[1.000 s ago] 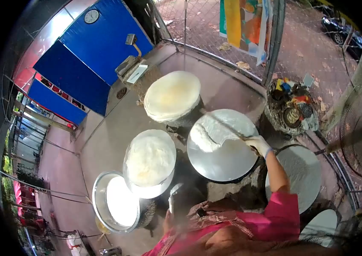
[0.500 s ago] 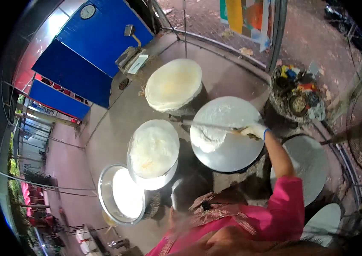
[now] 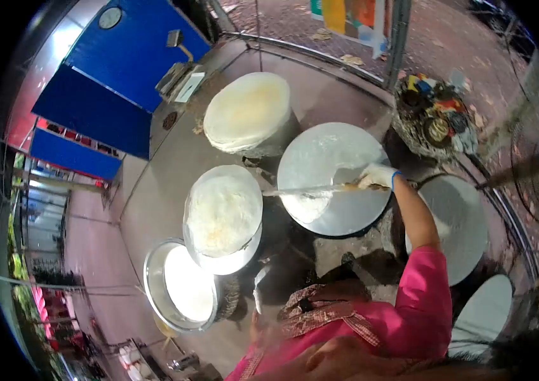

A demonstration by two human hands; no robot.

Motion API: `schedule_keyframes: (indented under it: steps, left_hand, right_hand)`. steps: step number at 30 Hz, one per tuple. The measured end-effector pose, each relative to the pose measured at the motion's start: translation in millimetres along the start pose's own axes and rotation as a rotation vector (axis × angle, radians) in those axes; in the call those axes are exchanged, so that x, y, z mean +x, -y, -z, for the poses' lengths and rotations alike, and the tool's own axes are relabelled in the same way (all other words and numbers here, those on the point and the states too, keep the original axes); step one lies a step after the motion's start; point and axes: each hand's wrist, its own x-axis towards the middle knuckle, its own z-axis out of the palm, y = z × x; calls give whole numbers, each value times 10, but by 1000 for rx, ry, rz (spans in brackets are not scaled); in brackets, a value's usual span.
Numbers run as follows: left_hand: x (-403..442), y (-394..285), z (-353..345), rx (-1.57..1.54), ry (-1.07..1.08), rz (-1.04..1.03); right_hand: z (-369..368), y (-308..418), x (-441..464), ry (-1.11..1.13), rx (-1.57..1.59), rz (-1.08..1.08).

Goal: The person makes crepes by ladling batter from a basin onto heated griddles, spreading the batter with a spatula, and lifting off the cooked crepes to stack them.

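My right hand (image 3: pixel 377 178), in a white glove with a blue cuff, is closed around the handle of a long flat wooden spatula (image 3: pixel 310 190). The blade reaches left across a large round griddle (image 3: pixel 352 219). A white layer of batter (image 3: pixel 307 204) covers part of the griddle's left side, and dark bare metal shows under the hand. My left hand (image 3: pixel 259 293) is low beside my body, seen as a narrow white shape, probably gloved; its fingers cannot be made out. Nearest to it are a metal basin (image 3: pixel 154 279) of white batter (image 3: pixel 187 286) and a stack of thin round flatbreads (image 3: pixel 225 209).
Another tall stack of flatbreads (image 3: pixel 247 114) stands behind. Round pale discs (image 3: pixel 450 222) lie at my right. A stump-like stand (image 3: pixel 428 127) carries assorted clutter. Blue panels (image 3: pixel 129 57) rise at the back left, and a metal post (image 3: pixel 398 44) stands at the back.
The spatula has tilted, its left end now lower in view, and the white patch on the griddle has changed shape. My head view has shifted slightly; the left-hand white shape is clearer.
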Motion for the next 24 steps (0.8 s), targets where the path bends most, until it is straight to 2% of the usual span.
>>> schedule_keyframes:
  steps: [1,2,4,6,8,10,11,13,14,15,16,17,18,19,20,21,22,24]
  left_hand:
    - [80,-29,85,65,5,5]
    - [111,18,211,119,0,12]
    - [16,-343,137,-6,-32,144]
    - [36,-764,65,-281,-109,375]
    - [132,-885,198,-259,-59,405]
    - [197,-787,524,236,135,156]
    - [209,-753,695,389,197,91]
    - [201,-843,883,551,273,-2]
    - [166,-1000,874,554,272,16]
    - [161,-1072,900,561,263,33]
    - [196,-1035,958,611,348,-127]
    - [137,-1203,967,607,365,3]
    - [80,-1379,972,608,377,131]
    - [47,-1363,998,607,351,30]
    - [17,-1343,1023,609,322,-72]
    - [16,-1317,1093,684,327,-137]
    - [59,-1188,1196,764,346,-318]
    - [122,-1040,1335,650,431,-386]
  right_hand:
    - [-50,-251,-101,14,-9,-63]
    - [-72,-713,-164,16,-136,187]
    - [-130,-1248,-960,1,148,-2]
    - [-366,-1551,-1841,-266,241,-188]
    - [-920,-1552,-2402,-629,318,-233]
    - [-1907,-1359,-2432,-981,405,-136]
    - [-2424,-1253,-2303,-1100,431,-75]
    - [-3380,-882,-1694,-1187,426,63]
    - [-3754,-648,-1311,-1194,399,127]
    - [-4005,-343,-948,-1160,296,102]
    - [-4084,23,-809,-1093,73,-73]
    - [-4099,352,-712,-1008,-133,-249]
    - [-4134,333,-632,-1005,-134,-263]
    - [-4150,233,-569,-1014,-132,-281]
    - [-4080,20,-633,-908,-182,-327]
    - [-4096,-100,-796,-1139,-312,-258]
    - [-4066,-283,-941,-1157,-332,-288]
    - [-4054,-372,-1158,-1170,-186,-371]
